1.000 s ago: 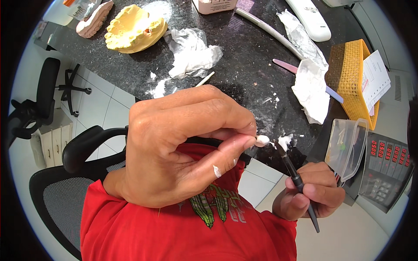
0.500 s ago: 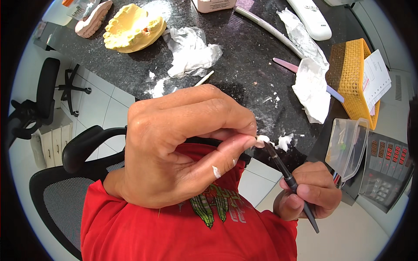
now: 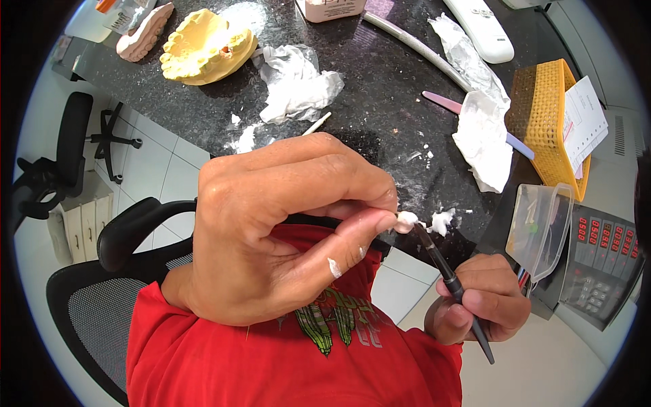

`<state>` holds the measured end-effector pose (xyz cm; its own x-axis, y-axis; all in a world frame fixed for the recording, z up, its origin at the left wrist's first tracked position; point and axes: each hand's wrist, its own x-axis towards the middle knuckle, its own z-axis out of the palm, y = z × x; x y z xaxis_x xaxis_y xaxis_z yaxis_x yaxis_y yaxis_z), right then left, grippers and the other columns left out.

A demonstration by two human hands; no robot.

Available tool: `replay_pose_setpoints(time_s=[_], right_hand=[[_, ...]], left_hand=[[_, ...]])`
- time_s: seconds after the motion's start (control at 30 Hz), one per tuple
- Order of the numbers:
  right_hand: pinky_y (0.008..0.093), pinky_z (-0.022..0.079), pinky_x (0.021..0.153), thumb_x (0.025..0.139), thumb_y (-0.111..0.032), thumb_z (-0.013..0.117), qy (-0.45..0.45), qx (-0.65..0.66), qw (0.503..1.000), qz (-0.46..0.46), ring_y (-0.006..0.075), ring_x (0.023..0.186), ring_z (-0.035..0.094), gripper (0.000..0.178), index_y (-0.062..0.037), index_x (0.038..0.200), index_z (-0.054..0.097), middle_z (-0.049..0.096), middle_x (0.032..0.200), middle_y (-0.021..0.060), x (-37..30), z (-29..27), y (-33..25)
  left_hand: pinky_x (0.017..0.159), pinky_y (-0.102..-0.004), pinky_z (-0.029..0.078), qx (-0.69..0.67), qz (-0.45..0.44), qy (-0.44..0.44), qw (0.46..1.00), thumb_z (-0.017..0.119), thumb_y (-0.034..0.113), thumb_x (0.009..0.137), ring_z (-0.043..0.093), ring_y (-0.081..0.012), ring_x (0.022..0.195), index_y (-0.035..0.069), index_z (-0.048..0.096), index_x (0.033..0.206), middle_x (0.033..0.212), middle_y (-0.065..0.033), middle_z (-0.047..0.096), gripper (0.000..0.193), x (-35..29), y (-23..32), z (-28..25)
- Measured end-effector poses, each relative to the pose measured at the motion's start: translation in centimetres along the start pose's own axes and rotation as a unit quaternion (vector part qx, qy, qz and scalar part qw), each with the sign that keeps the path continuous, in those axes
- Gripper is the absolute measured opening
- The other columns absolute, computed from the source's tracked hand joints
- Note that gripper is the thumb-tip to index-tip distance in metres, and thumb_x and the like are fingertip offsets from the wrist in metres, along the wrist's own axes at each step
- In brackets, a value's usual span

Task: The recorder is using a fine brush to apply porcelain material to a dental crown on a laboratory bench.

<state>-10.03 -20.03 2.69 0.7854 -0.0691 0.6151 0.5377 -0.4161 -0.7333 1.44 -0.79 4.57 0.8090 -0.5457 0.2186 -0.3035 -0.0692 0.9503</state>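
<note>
My left hand pinches a small tooth-like piece, white and pinkish, between thumb and forefinger. A white smear marks the thumb. My right hand grips a slim black brush like a pen. The brush slants up to the left, and its dark tip touches or nearly touches the right side of the piece. Just right of the tip, white paste or powder lies clumped on the dark speckled countertop.
A yellow dental cast and a pink one stand far left. Crumpled white tissues lie near the middle. At right are a pink-and-purple tool, a yellow basket, a clear plastic box and a keypad device.
The fingers of my left hand have shifted very slightly left, and more of the small piece shows. The brush tip stays beside it, with my right hand almost still.
</note>
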Motion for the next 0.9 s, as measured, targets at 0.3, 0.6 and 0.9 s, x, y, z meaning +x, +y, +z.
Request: replay_pose_setpoints(time_s=[0.3,0.6,0.9], right_hand=[[0.0236,0.048,0.043,0.073,0.002,0.067,0.043,0.058,0.997,-0.022,0.0177,0.055,0.056,0.029,0.0013,0.100,0.056,0.056,0.073,0.0091,-0.3,-0.8,0.1],[0.0241,0.048,0.043,0.065,0.002,0.070,0.010,0.040,0.999,0.010,0.0185,0.054,0.058,0.028,0.0004,0.092,0.061,0.061,0.072,0.0106,-0.1,0.1,0.3],[0.0219,0.047,0.046,0.074,0.000,0.064,0.099,0.048,0.991,0.081,0.0159,0.055,0.057,0.023,0.0017,0.097,0.061,0.059,0.074,0.0143,-0.7,-1.5,-0.5]], left_hand=[[0.059,-0.0220,0.054,-0.025,-0.001,0.015,1.000,0.066,-0.007,0.072,0.067,-0.0183,0.072,-0.006,0.064,0.082,0.080,-0.0173,0.064,0.010,0.0,0.1,0.2],[0.062,-0.0237,0.056,-0.012,0.004,0.009,1.000,0.068,-0.008,0.071,0.068,-0.0203,0.074,-0.005,0.063,0.080,0.079,-0.0169,0.064,0.010,-0.3,-0.2,0.3],[0.063,-0.0261,0.053,-0.005,-0.013,0.012,1.000,0.065,-0.008,0.073,0.066,-0.0202,0.072,-0.004,0.063,0.079,0.078,-0.0150,0.063,0.007,-0.2,0.3,0.3]])
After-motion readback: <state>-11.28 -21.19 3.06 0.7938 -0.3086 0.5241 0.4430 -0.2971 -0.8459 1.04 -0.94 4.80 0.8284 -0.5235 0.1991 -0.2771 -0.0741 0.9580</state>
